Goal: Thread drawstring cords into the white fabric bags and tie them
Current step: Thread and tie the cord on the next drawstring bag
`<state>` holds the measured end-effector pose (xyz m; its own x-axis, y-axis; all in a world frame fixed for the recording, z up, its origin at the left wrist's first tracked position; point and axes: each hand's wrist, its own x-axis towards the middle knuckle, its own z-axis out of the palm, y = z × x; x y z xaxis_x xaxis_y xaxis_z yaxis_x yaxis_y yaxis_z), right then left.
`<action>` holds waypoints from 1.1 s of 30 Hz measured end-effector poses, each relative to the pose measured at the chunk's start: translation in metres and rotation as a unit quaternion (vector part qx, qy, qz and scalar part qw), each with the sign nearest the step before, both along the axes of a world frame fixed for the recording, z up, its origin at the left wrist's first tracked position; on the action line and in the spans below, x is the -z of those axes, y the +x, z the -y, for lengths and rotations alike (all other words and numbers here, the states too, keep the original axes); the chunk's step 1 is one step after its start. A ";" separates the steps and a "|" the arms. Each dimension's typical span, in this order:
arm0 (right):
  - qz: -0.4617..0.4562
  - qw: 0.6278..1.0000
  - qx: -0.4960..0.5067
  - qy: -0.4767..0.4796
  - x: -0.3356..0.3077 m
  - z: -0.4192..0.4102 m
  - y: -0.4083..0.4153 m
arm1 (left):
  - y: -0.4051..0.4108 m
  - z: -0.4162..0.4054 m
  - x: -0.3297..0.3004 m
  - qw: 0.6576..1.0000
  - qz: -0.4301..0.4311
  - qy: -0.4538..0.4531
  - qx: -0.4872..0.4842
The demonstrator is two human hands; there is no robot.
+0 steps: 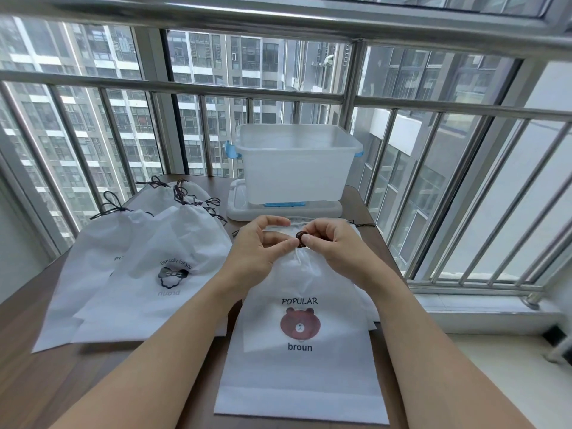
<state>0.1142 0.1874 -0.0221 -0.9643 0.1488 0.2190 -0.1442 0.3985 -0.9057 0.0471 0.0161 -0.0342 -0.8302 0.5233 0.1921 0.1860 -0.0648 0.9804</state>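
A white fabric bag (301,351) printed with a brown bear and the words "POPULAR" and "broun" lies flat on the wooden worktop (46,376), its bottom hem toward the person and its gathered mouth pointing away. Both hands meet right at that gathered mouth. The right hand (335,246) pinches a small coil of dark drawstring cord (301,237) between thumb and fingertips, the fingers curled in around it. The left hand (258,246) sits just beside it — thumb tip touching the cord coil from the left, forefinger arched above and the other fingers loosely curled. The cord coil lies between the two hands, directly over the puckered top of the bag. A loose cord end (360,224) trails out on the worktop just beyond the right hand.

To the left of the left forearm lies a pile of finished bags (133,274), overlapping one another, their mouths drawn shut and dark cords tied in bows (192,196) at the far end; the topmost one shows a bow-wearing bear outline and the line "Especially for you". Beyond the hands, near the far edge of the worktop, stands a translucent plastic storage box (295,162) with blue latches, set on its own white lid (284,209) — the lid's near edge is close behind the bag's mouth. A metal railing (198,91) and window run behind the worktop, with apartment towers outside.
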 end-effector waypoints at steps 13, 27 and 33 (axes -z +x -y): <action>0.175 0.948 -0.127 -0.233 -0.011 -0.006 0.011 | 0.004 0.003 -0.003 0.991 -0.124 -0.032 0.043; 0.171 0.933 -0.104 -0.299 -0.013 -0.005 0.012 | 0.008 0.001 -0.002 0.959 -0.282 -0.002 -0.031; 0.105 0.936 -0.013 -0.335 -0.012 -0.007 0.002 | 0.007 -0.003 -0.002 0.987 -0.149 0.005 -0.054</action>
<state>0.1163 0.1943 -0.0103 -0.9810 0.1601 -0.1093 0.0631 -0.2698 -0.9608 0.0542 0.0188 -0.0323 -0.7871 0.4308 0.4414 0.4727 -0.0385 0.8804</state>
